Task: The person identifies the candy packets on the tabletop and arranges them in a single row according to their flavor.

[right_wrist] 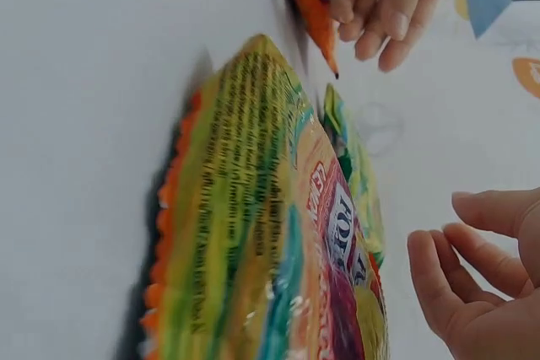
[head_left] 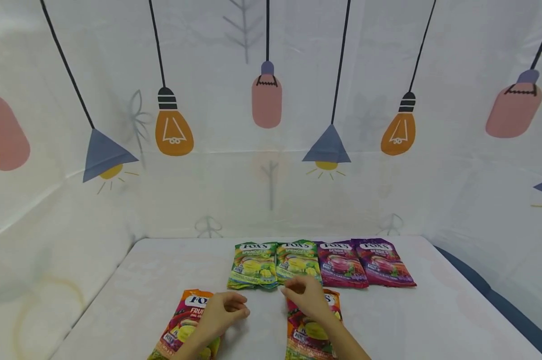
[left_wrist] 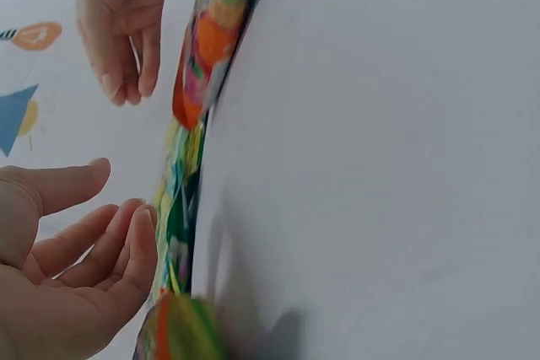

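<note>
My left hand hovers over the right side of an orange-and-red Fox's candy bag, which lies tilted on the table. Above the top of a second orange-and-red candy bag is my right hand. Both hands have loosely bent fingers and hold nothing. In the left wrist view the left fingers are apart from the thumb, with air between them. The right wrist view shows the right hand likewise without a thing in it, beside the near bag.
Behind the hands, two green Fox's bags and two purple Berries bags lie in a row, edges touching or overlapping. The white table ends at a lamp-patterned curtain.
</note>
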`<move>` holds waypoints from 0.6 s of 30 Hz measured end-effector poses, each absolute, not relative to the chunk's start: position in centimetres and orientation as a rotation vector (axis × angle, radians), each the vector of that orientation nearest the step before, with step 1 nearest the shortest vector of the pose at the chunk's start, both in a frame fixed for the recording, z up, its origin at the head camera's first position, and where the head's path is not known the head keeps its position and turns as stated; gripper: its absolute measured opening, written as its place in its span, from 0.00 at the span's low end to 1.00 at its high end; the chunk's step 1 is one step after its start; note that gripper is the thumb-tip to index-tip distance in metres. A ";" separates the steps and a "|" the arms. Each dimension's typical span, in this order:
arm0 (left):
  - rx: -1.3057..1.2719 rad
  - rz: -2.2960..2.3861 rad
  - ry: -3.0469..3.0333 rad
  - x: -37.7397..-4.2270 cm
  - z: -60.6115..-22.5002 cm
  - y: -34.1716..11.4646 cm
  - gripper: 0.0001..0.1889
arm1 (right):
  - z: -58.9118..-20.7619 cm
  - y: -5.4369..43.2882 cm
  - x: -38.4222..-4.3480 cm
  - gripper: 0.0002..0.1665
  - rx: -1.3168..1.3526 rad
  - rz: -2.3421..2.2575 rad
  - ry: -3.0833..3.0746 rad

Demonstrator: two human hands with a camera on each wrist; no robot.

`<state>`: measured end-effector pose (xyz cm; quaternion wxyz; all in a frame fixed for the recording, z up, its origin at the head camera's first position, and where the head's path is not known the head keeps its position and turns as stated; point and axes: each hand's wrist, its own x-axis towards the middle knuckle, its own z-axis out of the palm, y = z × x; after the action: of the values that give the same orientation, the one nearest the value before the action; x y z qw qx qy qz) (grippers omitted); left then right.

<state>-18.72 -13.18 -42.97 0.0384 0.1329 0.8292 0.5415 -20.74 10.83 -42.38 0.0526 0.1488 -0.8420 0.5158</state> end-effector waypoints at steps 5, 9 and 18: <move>0.398 1.696 2.440 -17.8 -43.8 -12.0 0.15 | -42.2 11.7 -19.2 0.11 0.418 1.649 -2.532; 0.422 1.740 2.363 -17.4 -44.4 -11.0 0.13 | -42.1 12.2 -18.2 0.12 0.379 1.648 -2.536; 0.407 1.739 2.270 -16.7 -44.7 -9.3 0.12 | -41.7 12.5 -16.6 0.14 0.363 1.660 -2.569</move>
<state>-16.68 -9.32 -44.71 0.1262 0.1396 0.7797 0.5972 -16.63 12.47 -41.71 0.0307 0.1178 -0.8338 0.5385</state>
